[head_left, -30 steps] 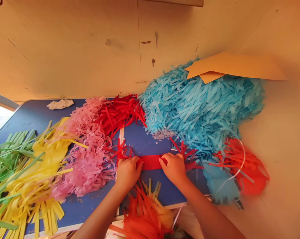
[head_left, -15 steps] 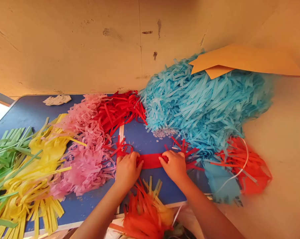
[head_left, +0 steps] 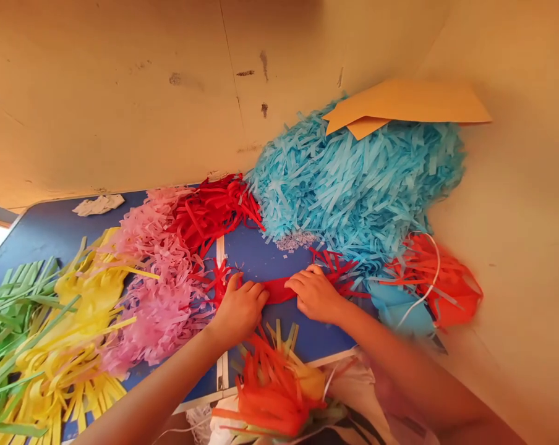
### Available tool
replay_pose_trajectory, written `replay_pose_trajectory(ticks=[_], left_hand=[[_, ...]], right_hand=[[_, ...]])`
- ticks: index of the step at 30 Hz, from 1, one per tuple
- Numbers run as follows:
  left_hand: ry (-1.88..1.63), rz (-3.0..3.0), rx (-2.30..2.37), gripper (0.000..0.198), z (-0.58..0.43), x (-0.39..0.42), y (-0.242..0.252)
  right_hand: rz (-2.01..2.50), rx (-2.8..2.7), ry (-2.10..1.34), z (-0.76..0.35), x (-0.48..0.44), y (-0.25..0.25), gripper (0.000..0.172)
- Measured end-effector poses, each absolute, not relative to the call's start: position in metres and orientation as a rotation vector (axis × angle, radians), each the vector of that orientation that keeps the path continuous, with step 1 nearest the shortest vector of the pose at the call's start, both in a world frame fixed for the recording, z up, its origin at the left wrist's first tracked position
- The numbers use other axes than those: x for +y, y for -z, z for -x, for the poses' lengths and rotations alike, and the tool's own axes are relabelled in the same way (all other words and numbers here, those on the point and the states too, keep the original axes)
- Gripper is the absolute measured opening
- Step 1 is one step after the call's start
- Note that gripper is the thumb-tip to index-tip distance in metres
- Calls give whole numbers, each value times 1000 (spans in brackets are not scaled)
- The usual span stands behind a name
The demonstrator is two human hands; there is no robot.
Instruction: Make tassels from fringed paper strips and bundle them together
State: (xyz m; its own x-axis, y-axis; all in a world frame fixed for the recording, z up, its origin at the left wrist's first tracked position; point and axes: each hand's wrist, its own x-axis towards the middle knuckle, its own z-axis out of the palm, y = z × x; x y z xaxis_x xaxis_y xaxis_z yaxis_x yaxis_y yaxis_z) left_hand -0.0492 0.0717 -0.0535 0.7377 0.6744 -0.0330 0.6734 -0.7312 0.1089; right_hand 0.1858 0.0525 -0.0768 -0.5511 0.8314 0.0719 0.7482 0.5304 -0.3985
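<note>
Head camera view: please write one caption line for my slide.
Left hand and right hand on a red fringed strip over a blue table, light-blue fringe heaped beyond.

The left hand [head_left: 241, 308] and right hand [head_left: 315, 294] curl palm-down near each other.

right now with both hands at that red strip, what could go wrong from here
The red strip looks thin, so it might tear if the left hand and right hand pull apart. Its fringed ends lie close to the pink pile and blue pile, so they could tangle. The orange sheet on the blue pile might slide if that pile is nudged.
</note>
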Motion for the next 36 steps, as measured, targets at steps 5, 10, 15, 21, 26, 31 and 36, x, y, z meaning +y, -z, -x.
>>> replay_pose_trajectory(ticks=[5,10,15,21,26,31,36], left_hand=[[-170,-2605,1244,30,60,85,56],[-182,-2666,1239,28,57,77,45],[-140,-2851,1273,18,46,71,49],[-232,-2812,1240,24,56,75,56],[-292,-2535,1307,25,66,80,58],[-304,-2441,1447,33,63,86,66],[-264,-2440,1531,33,56,89,70]], right_hand=[[1383,-2409,-557,-192,69,78,36],[1416,-2318,-628,-193,75,77,33],[1366,-2329,-649,-195,73,73,31],[1279,-2410,-610,-202,75,79,16],[1313,-2358,-630,-206,83,83,10],[1493,-2270,-582,-194,85,81,21],[1617,-2247,-571,-185,87,79,23]])
